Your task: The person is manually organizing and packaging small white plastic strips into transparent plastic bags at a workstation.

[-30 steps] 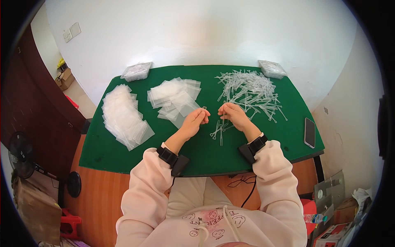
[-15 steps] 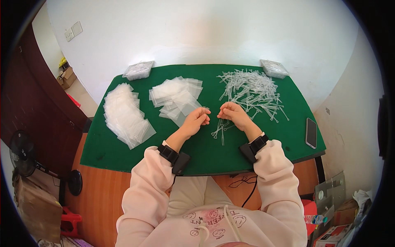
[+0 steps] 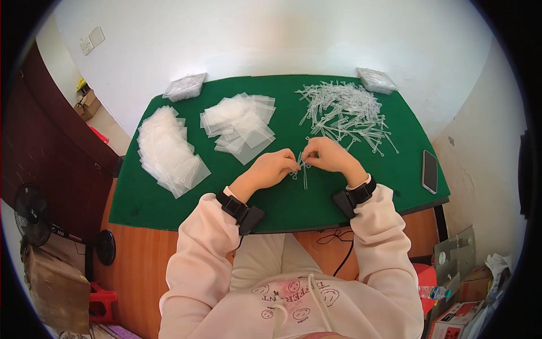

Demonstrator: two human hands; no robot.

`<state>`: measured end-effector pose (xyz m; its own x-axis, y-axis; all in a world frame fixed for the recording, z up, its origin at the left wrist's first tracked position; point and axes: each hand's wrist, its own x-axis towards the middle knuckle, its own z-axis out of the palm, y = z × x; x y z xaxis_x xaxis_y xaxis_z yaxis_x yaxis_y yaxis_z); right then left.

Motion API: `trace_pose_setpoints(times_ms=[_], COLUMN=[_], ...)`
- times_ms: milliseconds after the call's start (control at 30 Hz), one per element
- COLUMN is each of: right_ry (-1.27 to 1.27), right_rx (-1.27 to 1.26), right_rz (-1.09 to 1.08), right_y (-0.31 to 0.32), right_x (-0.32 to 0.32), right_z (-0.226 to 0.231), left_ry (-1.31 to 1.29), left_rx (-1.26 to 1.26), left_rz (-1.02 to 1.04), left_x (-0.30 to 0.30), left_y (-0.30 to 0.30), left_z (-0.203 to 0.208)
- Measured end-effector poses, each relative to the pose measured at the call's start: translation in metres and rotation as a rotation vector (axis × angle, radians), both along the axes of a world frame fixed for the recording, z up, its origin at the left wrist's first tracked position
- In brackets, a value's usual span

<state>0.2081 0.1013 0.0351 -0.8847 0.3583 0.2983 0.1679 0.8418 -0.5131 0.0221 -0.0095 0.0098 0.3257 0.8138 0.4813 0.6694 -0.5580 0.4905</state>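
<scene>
My left hand (image 3: 276, 168) and my right hand (image 3: 329, 154) are close together over the near middle of the green table. The fingertips of both are pinched at thin clear plastic sticks (image 3: 305, 179) with small looped ends. Between the fingertips one stick stands out, while others lie on the cloth just below; the fingers partly hide them. Beyond my right hand spreads a large loose pile of the same sticks (image 3: 344, 110). A heap of clear flat plastic bags (image 3: 240, 121) lies beyond my left hand.
More clear bags (image 3: 166, 150) lie fanned out at the table's left. Clear plastic boxes (image 3: 185, 87) (image 3: 377, 80) stand at both back corners against the wall. A phone (image 3: 429, 171) rests near the right edge of the green-covered table (image 3: 226, 198). A black fan (image 3: 34, 209) stands at left.
My hands have come closer together, and their fingertips now meet around the small sticks. The whole view has shifted slightly.
</scene>
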Motion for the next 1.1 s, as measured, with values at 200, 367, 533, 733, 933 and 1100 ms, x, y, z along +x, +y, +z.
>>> trace_pose_setpoints(times_ms=[200, 367, 533, 733, 933, 1100], right_ry=[-0.126, -0.123, 0.069, 0.072, 0.181, 0.364], right_rx=[0.023, 0.120, -0.134, -0.460, -0.506, -0.581], right_rz=[0.038, -0.010, -0.050, -0.120, -0.076, -0.071], right_y=[-0.001, -0.003, 0.010, 0.014, 0.019, 0.005], right_x=[0.002, 0.003, 0.002, 0.002, -0.005, -0.008], right_z=[-0.005, -0.002, -0.009, -0.009, -0.014, -0.007], left_ry=[0.248, 0.318, 0.280, -0.254, -0.492, -0.535], left_rx=[-0.007, -0.031, 0.033, 0.012, -0.136, -0.176], left_rz=[0.013, 0.060, 0.100, 0.280, 0.277, 0.245], left_x=[0.003, 0.000, -0.001, -0.006, -0.017, -0.019], left_y=[0.000, -0.003, 0.003, 0.008, 0.016, 0.018], left_z=[0.008, 0.012, 0.000, 0.003, -0.006, -0.009])
